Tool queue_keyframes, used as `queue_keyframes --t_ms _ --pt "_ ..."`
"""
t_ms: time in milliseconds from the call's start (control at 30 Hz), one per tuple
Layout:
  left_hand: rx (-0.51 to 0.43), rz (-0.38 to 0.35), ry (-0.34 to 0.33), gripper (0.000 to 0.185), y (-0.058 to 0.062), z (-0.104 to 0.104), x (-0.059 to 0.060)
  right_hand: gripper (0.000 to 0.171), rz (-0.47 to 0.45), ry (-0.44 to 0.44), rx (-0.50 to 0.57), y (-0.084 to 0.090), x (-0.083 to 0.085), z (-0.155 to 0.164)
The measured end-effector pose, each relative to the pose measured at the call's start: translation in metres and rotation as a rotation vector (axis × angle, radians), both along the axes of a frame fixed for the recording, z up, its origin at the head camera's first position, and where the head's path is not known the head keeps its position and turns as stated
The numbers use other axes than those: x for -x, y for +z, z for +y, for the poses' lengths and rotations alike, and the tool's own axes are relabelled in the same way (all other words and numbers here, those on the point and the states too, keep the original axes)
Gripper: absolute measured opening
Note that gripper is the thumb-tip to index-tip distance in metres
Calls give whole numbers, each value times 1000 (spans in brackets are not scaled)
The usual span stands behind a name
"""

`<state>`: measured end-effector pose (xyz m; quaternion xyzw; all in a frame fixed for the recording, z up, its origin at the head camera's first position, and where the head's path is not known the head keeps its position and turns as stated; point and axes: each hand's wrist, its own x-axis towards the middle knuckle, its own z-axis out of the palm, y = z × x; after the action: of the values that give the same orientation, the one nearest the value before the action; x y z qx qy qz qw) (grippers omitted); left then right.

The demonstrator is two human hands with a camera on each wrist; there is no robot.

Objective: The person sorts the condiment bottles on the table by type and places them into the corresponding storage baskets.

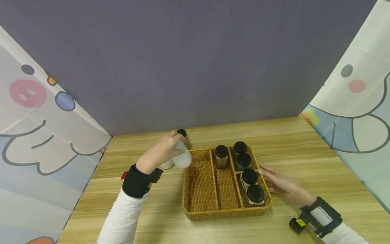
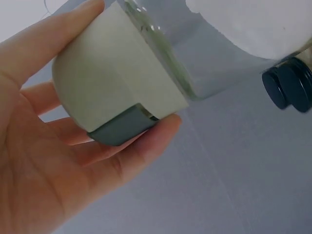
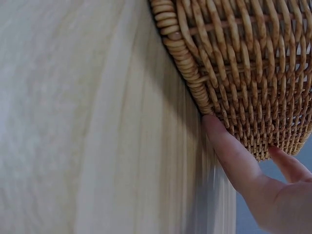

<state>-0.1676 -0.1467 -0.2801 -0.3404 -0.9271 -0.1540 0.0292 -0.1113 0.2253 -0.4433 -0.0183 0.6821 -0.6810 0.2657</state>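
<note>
My left hand [image 1: 163, 149] grips a clear bottle with a pale cap [image 2: 117, 78], fingers and thumb curled round the cap end, holding it in the air just off the wicker basket's [image 1: 199, 213] rim at about ten o'clock. My right hand [image 1: 278, 181] lies with fingers straight against the basket's outer wall at three o'clock, touching the weave.

The bottle hangs tilted, and I hold only its cap, so I judge the smooth body could swing or slip from my grasp and drop onto the tabletop [image 1: 304, 145] or the basket's rim. Another white bottle [image 1: 167, 165] and a black-lidded jar [image 1: 182, 134] stand close by my left hand; a careless sweep could knock either over. Five black-lidded jars [image 1: 255, 195] crowd the right-side compartments, so a bottle set down hard there could topple them. If my right hand pushes instead of steadying, the basket may slide.
</note>
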Motion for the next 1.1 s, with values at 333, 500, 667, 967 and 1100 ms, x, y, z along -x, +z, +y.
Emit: queue_keyframes --t_ms 333,500,667,967,1100 --pt "-19 -48 -32 20 -10 14 5 72 -2 -15 -6 -1 0 -1" --pt "-6 -44 -6 23 -12 20 6 71 -1 -20 -8 -1 0 -1" --pt "3 -37 -2 25 -13 24 7 71 1 -12 -8 0 0 -1" --pt "22 -57 -3 25 -13 32 8 72 -11 -38 -17 0 -1 -2" --pt "37 -46 -23 26 -18 36 12 72 -19 -51 -18 0 -1 -3"
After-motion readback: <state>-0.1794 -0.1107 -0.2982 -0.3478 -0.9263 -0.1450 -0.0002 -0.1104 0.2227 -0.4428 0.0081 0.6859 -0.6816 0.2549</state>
